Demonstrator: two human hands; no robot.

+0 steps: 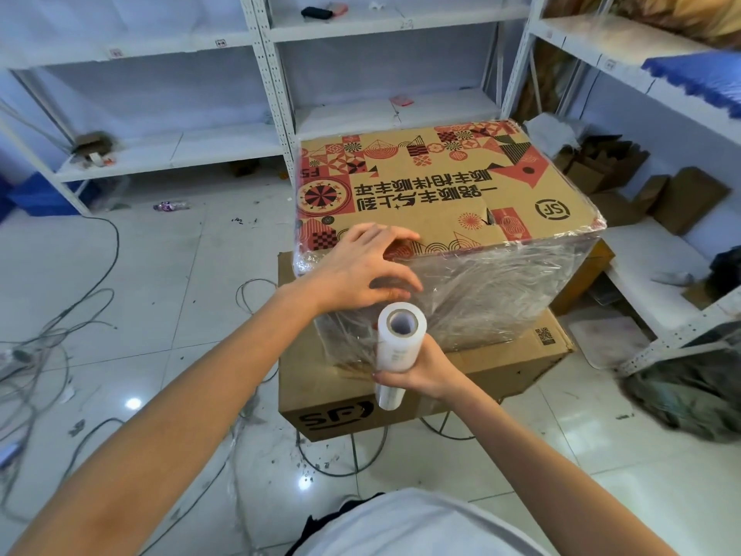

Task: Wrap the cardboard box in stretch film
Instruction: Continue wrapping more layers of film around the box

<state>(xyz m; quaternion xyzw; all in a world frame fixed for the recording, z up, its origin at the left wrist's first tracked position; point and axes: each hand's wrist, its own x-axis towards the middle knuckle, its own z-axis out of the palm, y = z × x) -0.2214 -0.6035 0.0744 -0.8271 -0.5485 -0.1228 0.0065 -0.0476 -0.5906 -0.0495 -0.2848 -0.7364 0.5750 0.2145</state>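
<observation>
A brown cardboard box (433, 186) printed with red and black patterns stands on a second, plain brown box (505, 363). Clear stretch film (501, 290) covers its near side and corners, wrinkled and shiny. My left hand (361, 270) rests on the box's near top-left edge, fingers spread, thumb down on the filmed face. My right hand (417, 367) grips a white roll of stretch film (397, 347), held upright against the near lower corner. Film runs from the roll onto the box.
White metal shelving (272, 74) stands behind and on the right. Brown paper bags (681, 194) sit on the right low shelf. Loose cables (52, 327) lie on the tiled floor at left. A dark bundle (689, 391) lies at lower right.
</observation>
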